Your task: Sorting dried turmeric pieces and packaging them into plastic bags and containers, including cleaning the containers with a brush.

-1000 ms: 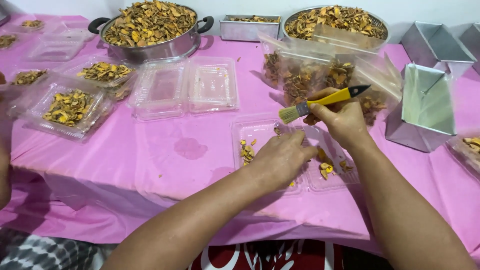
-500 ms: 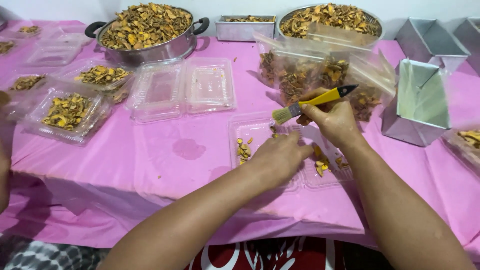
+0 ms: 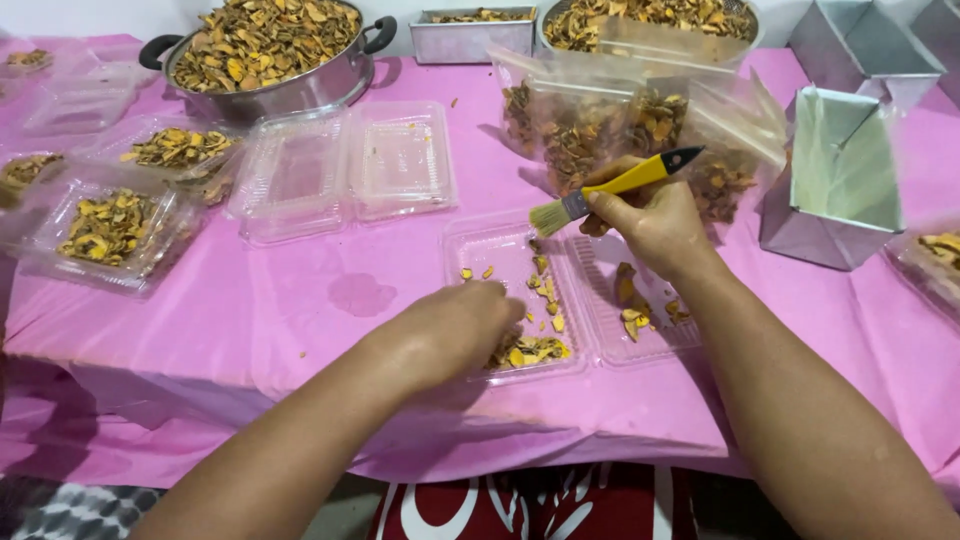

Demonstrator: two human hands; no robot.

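Head view: left hand (image 3: pixel 455 325) hides part of the clear tray (image 3: pixel 500 255).

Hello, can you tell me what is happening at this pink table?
A person sits at a table with a pink cover. The right hand holds a yellow-handled brush over an open clear clamshell container holding a few dried yellow-brown slices. The left hand rests on the container's left half. Around them are a metal pot full of the same slices, filled plastic bags, another empty open clamshell and filled containers.
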